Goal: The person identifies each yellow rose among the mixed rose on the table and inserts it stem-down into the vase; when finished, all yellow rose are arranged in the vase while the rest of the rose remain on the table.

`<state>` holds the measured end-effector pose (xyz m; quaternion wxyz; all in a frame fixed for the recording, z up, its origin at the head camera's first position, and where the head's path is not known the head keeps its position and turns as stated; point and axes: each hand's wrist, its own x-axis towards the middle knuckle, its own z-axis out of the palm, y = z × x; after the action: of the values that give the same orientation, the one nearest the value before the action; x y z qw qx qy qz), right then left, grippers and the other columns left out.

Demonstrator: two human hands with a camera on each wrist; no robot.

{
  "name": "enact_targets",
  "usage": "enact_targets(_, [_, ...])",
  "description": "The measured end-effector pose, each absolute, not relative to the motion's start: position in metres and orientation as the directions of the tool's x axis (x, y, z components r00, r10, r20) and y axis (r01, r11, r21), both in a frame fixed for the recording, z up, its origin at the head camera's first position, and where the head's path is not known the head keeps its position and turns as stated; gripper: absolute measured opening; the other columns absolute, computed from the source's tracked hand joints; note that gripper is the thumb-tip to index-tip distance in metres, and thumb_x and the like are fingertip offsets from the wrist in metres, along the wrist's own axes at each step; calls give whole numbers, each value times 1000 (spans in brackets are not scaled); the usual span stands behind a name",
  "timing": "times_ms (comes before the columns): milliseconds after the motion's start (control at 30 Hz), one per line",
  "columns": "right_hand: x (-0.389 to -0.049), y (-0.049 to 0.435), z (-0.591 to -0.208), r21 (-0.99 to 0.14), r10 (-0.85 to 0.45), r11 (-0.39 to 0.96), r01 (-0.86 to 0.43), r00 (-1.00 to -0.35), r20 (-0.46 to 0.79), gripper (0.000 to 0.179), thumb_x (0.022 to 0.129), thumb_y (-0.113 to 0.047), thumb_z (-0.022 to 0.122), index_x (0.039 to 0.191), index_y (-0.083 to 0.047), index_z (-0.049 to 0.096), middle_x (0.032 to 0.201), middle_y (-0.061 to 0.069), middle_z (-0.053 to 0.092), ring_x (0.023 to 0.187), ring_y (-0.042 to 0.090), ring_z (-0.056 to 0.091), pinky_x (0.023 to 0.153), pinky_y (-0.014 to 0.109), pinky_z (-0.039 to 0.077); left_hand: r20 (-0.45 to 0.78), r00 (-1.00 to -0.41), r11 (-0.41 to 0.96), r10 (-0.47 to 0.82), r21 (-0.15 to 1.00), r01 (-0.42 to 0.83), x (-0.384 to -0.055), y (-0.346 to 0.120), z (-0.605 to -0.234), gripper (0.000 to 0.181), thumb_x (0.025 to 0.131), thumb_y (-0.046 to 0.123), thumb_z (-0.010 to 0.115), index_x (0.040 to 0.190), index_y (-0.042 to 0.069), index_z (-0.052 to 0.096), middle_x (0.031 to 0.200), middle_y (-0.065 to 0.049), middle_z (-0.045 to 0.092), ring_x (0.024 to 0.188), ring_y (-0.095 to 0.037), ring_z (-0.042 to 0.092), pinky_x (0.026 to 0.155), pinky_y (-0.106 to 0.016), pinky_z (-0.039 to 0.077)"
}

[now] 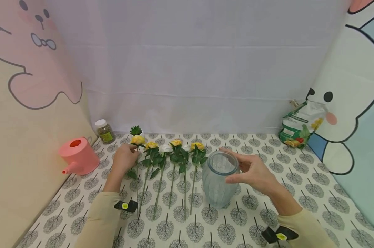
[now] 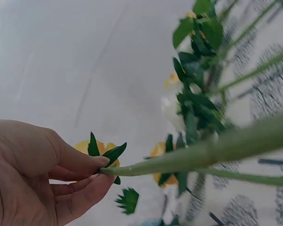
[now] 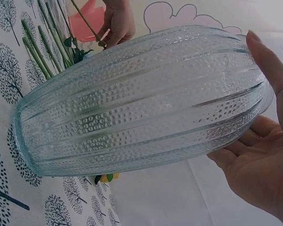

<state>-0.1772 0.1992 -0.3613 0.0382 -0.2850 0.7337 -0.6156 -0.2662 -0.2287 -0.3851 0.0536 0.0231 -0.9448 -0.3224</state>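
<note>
At the left end of a row of artificial roses, my left hand (image 1: 124,161) pinches the stem of a yellow rose (image 1: 138,140) just below its bloom. The left wrist view shows thumb and fingertips closing on that green stem (image 2: 141,167). Beside it lie several more yellow roses (image 1: 176,142) and white roses (image 1: 166,148), stems toward me. To their right a clear bluish glass vase (image 1: 218,193) stands upright on the table. My right hand (image 1: 257,173) holds the vase near its rim, thumb on one side and fingers on the other, as the right wrist view shows.
A pink watering can (image 1: 82,162) stands at the left, with a white-lidded jar (image 1: 105,132) behind it. A small green plant (image 1: 135,130) is at the back edge. A green and white bag (image 1: 301,125) leans at the back right. Tree-patterned cloth (image 1: 252,203) covers the table.
</note>
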Motion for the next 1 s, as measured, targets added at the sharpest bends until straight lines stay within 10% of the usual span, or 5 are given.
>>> enact_targets(567, [-177,200,-361,-922,-470,90,-376,-833,294,76,81,0,81,149,-9,48,152,10,45,135,31,47,107,29,43,285,-949,640,-136,756,135,-244,-215,-345,43,99,14,64,139,0,57,113,-24,67,70,-24,71,54,-26,57])
enact_targets(1000, [-177,201,-362,-925,-470,83,-371,-833,292,77,80,0,82,149,-8,48,153,7,45,134,16,49,107,26,41,279,-929,-85,-244,948,307,-229,-196,-317,43,90,5,74,132,0,64,93,-4,70,74,-14,72,67,-33,61])
